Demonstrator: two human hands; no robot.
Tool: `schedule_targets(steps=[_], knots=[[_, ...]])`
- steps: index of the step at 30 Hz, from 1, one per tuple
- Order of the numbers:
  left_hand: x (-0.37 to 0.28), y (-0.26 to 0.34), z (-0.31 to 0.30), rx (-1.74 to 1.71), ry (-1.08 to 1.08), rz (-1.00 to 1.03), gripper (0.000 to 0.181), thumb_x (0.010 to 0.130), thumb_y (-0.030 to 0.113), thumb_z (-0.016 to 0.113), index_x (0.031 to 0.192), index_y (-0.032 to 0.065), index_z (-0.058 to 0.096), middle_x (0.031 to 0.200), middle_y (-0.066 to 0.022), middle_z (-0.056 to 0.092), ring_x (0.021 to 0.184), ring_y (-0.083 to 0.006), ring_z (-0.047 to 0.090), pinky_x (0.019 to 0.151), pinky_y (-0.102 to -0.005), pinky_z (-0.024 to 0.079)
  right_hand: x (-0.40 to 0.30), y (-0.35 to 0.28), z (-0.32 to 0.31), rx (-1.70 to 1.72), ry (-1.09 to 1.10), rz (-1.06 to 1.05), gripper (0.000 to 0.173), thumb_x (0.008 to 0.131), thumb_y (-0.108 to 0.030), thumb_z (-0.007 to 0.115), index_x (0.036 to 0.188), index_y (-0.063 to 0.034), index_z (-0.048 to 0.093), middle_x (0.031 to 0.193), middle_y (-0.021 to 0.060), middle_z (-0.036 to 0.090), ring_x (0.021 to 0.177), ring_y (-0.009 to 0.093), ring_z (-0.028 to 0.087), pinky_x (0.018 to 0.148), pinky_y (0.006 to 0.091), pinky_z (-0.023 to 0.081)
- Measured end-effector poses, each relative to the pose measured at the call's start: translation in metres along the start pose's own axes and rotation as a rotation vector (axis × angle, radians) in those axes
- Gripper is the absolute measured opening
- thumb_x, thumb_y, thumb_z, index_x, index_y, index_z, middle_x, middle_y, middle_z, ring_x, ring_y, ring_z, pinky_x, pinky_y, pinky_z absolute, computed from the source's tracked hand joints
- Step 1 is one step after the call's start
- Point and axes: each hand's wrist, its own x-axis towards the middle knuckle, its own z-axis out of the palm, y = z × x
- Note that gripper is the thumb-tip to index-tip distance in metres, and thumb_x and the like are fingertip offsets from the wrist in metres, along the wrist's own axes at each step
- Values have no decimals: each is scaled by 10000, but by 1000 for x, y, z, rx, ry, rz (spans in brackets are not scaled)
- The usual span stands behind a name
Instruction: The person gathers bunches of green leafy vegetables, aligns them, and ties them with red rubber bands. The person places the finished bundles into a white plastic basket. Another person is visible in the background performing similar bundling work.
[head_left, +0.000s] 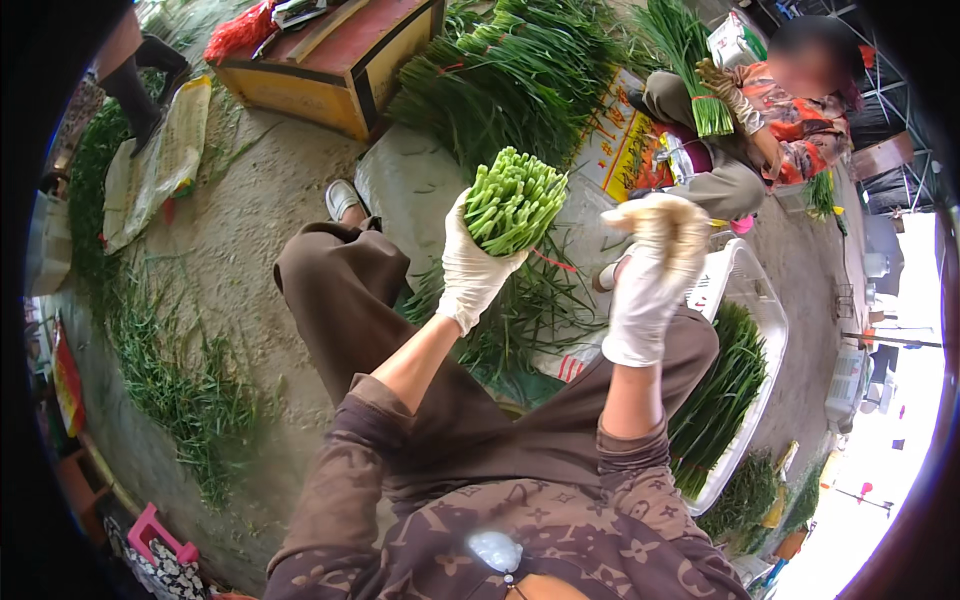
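Note:
My left hand (480, 274), in a white glove, grips a bunch of garlic chives (516, 202) with the pale cut stem ends facing up towards me. A thin red tie (553, 261) sticks out at the bunch's lower right. My right hand (656, 262), gloved too, is raised to the right of the bunch and apart from it. Its fingers look curled, but motion blur hides whether they hold anything. Loose green leaves (517, 322) lie below the bunch between my legs.
Beyond lies a large heap of chives (517, 75) beside a wooden box (300, 90). A white plastic basket (776, 337) with bundled chives (724, 382) stands by my right knee. A seated co-worker (795, 127) holds another bunch (709, 112). Leaf scraps (187, 390) litter the left floor.

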Motion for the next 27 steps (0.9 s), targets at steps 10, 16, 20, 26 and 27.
schedule_targets(steps=[10, 16, 20, 26, 27], knots=[[-14, 2, -12, -346, -289, -165, 1026, 639, -60, 885, 1452, 92, 278, 1438, -91, 464, 1307, -226, 522, 1113, -382, 451, -2, 44, -42, -103, -198, 292, 311, 896, -118, 783, 1175, -59, 659, 1228, 26, 651, 1070, 120, 621, 974, 281, 490], [-18, 14, -9, -369, -344, -6, 1060, 642, -94, 873, 1491, 133, 281, 1461, -80, 422, 1327, -234, 499, 1105, -412, 479, 16, 8, -45, -169, 20, 134, 126, 956, -178, 716, 963, -53, 702, 1006, 54, 714, 963, 131, 644, 896, 306, 509], [-21, 22, -10, -450, -359, -43, 1041, 665, -85, 862, 1494, 117, 267, 1490, -86, 445, 1352, -223, 493, 1137, -405, 431, 22, 1, -34, -580, -384, -155, 193, 825, -152, 818, 953, -68, 701, 1103, 132, 687, 1058, 284, 643, 953, 384, 488], [-17, 23, -5, -386, -377, 130, 1019, 648, -139, 841, 1478, 140, 321, 1442, -85, 442, 1294, -223, 522, 1073, -417, 513, 28, 6, -37, -338, -304, -47, 188, 837, -37, 760, 1008, -88, 702, 1072, 81, 696, 977, 235, 666, 838, 332, 532], [-17, 26, -7, -366, -376, 135, 1014, 649, -137, 841, 1477, 136, 325, 1441, -86, 444, 1293, -223, 522, 1074, -418, 512, 35, 4, -38, -495, -465, -176, 205, 828, -42, 755, 1020, -90, 702, 1076, 75, 696, 973, 243, 665, 846, 347, 529]])
